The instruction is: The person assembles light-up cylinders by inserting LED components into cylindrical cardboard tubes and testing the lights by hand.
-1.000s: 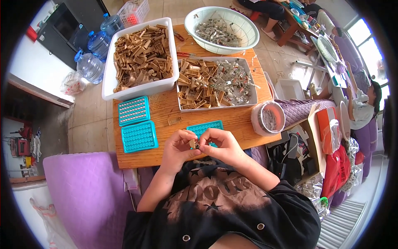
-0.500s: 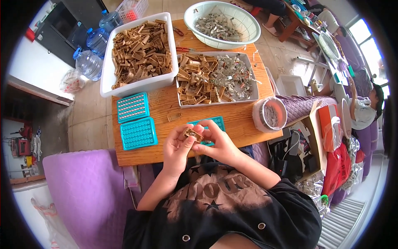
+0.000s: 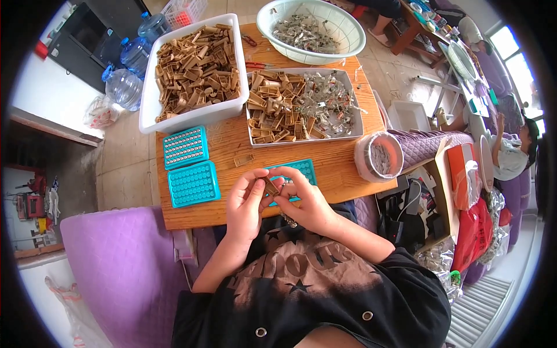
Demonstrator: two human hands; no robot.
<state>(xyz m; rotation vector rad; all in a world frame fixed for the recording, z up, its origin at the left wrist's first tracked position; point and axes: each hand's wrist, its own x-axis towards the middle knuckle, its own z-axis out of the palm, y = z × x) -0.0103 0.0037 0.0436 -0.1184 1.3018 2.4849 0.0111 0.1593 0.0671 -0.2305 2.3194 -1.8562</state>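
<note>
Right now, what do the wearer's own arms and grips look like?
The left grip and right grip are human hands without gloves. The forearms are bare, and short, loose black sleeves end near the elbows.

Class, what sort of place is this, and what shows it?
Probably a home room doubling as a workroom: quilted purple seating, turquoise trays, and a white tub heaped with small brown casings.
</note>
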